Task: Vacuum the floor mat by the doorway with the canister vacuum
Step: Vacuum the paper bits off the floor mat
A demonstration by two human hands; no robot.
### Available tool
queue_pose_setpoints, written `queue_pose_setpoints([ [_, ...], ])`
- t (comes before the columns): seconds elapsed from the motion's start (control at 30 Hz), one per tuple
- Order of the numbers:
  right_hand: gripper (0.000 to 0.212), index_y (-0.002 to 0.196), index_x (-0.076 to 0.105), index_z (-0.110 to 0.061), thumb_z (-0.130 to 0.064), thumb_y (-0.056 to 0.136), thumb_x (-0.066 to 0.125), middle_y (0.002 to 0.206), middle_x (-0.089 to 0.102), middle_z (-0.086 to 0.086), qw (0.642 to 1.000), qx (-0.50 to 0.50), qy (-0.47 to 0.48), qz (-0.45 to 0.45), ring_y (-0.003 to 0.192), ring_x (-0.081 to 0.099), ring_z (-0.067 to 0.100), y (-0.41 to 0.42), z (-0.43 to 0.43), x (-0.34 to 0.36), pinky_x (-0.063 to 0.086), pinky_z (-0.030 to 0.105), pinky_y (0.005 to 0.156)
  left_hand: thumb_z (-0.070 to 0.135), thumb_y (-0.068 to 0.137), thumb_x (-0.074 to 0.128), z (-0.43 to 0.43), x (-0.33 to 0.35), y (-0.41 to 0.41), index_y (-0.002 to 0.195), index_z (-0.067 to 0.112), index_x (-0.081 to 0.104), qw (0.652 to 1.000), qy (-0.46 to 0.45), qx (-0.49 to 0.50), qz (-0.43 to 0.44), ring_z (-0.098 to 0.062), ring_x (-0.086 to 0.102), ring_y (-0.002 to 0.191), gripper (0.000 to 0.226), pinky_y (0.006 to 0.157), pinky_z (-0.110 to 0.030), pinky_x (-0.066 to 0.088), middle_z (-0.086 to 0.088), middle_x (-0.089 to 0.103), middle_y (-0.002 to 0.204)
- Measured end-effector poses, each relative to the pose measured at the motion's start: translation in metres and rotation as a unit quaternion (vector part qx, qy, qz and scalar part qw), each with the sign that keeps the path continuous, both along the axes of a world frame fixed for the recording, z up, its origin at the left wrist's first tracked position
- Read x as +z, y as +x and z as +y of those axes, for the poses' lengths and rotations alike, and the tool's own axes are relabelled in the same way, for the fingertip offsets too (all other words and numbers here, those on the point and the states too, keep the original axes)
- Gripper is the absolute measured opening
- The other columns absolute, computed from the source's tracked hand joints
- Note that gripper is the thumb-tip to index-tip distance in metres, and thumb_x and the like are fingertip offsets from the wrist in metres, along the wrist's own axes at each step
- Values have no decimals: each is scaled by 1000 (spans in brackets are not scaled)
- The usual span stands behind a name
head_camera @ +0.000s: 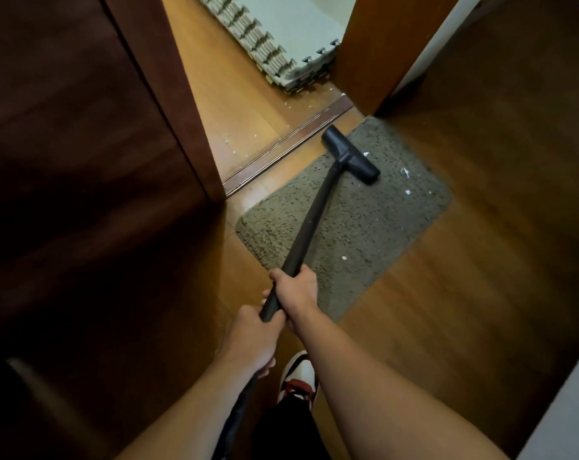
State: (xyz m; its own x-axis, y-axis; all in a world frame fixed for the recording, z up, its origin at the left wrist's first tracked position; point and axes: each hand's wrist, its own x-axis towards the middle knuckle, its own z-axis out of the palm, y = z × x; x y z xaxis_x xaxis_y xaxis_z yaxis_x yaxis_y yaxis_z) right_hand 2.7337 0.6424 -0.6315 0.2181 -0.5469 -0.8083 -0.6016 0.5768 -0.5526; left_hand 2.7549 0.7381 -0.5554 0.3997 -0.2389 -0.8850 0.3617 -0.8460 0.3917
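A grey-brown shaggy floor mat point(354, 224) lies on the wooden floor just inside the doorway. The black vacuum floor head point(351, 154) rests on the mat's far edge, near the threshold. Its black wand point(309, 224) runs back toward me. My right hand point(294, 290) grips the wand from above. My left hand point(248, 340) grips the wand's lower end, where the black hose point(238, 413) drops away. Small white paper scraps point(405, 172) lie on the mat to the right of the head. The canister is out of view.
A dark wooden door point(82, 161) stands open on the left. A brown threshold strip point(291, 144) crosses the doorway, with white scraps point(294, 104) beyond it. Stacked grey foam tiles point(281, 38) sit in the far room. My shoe point(298, 376) is below my hands.
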Motion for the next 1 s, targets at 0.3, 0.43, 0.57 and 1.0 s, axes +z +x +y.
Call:
queue_pose_setpoints([
  [0.3,20,101,51,-12,-13,89,67,96,70,25,1000,6,-23,13,54,71,26,2,-54,-11,63,52,61,39,97,56,-51,-17,1,81,15,62,1000,-11,17,19,-21,59,48,30,49,-29,51,-5,61,56],
  [0.43,23,107,52,-12,-15,91,67,95,69,21,999,10,-22,22,54,71,23,-3,-45,-7,64,49,61,40,97,56,-42,-15,-3,81,13,62,1000,-9,13,25,-20,58,46,32,49,-29,49,-4,60,55],
  [0.57,22,106,51,-10,-13,91,68,93,68,20,1000,0,-12,27,53,69,23,-7,-19,3,63,43,57,40,97,54,-16,-3,-3,79,13,62,1000,-6,-3,23,-19,57,45,33,47,-27,47,-5,60,56],
  [1.0,24,108,48,-10,-11,93,66,78,62,10,999,17,11,27,49,66,21,-38,120,25,62,39,55,42,99,52,117,16,-28,84,10,63,998,39,-14,45,-17,58,45,36,47,-25,48,-4,63,58],
])
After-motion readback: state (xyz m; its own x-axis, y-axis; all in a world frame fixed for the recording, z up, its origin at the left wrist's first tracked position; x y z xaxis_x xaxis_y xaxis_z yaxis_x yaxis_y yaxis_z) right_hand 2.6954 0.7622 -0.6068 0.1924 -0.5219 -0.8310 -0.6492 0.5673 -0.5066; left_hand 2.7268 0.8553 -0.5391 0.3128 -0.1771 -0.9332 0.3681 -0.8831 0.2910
